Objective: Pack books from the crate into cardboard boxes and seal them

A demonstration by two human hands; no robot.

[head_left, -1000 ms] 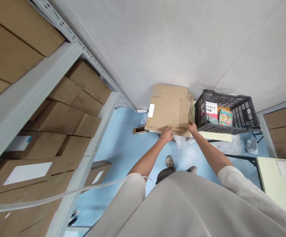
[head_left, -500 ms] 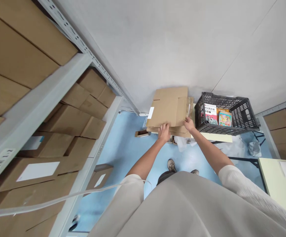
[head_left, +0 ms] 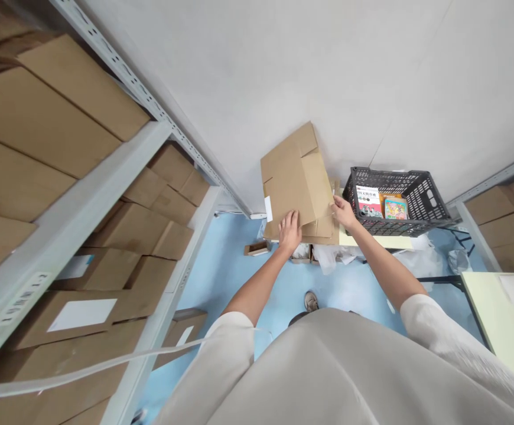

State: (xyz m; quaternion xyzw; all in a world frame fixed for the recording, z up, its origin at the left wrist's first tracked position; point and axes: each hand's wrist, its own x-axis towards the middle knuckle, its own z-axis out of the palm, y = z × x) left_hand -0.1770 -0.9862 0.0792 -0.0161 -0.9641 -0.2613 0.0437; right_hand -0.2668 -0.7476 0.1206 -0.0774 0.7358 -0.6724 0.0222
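A flattened cardboard box (head_left: 286, 183) with a white label leans tilted against the wall, over more flat cardboard on a narrow pale table (head_left: 381, 241). My left hand (head_left: 290, 232) lies on its lower part with the fingers spread. At its right edge, my right hand (head_left: 342, 211) pinches the cardboard between thumb and fingers. Just right of that hand stands a black plastic crate (head_left: 420, 198) holding a white and red book (head_left: 369, 201) and a colourful one (head_left: 396, 209).
Shelves (head_left: 106, 218) packed with brown boxes rise at the left. A small open box (head_left: 257, 248) and plastic bags (head_left: 327, 258) are on or near the blue floor below the table. Another pale table (head_left: 500, 319) stands at the right.
The top cardboard has tilted, its upper end raised along the wall and a side panel angled outward. My hands have moved slightly with it. The view has shifted a little.
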